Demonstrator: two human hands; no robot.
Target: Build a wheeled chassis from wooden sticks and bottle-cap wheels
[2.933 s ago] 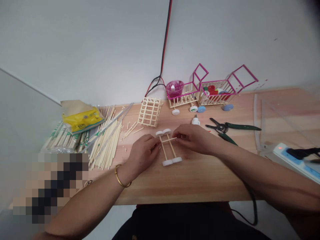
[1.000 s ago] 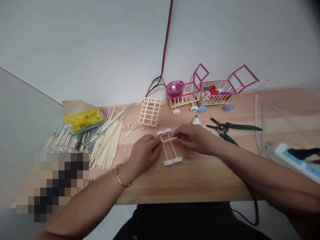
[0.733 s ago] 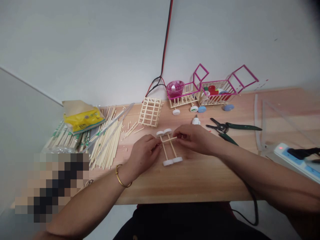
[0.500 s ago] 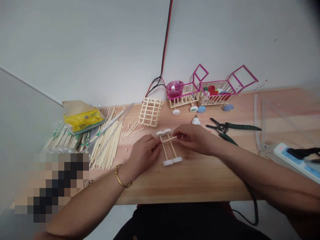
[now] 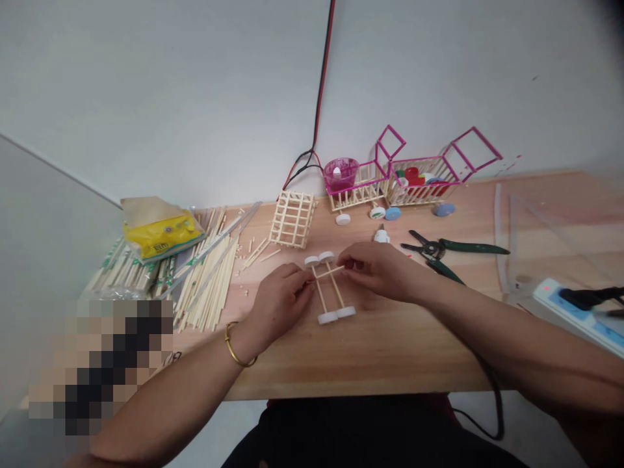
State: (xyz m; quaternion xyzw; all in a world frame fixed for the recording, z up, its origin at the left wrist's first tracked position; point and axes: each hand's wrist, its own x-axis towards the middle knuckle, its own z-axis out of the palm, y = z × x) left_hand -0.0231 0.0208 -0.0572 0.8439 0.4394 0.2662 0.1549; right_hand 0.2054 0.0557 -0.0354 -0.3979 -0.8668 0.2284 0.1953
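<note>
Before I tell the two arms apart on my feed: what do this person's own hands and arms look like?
The left hand is ungloved, with a thin gold-coloured bangle at its wrist. The right hand is ungloved too, with nothing visible on its wrist. Neither forearm shows a sleeve; dark clothing covers the lap.

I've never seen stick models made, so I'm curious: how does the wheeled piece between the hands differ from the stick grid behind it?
The wheeled piece has white wheels at its ends; the stick grid shows none. The wheeled piece has two main sticks, while the stick grid has many crossing ones. Both hands' fingertips are at the wheeled piece's cross stick; neither touches the stick grid. Both have pale sticks.
</note>
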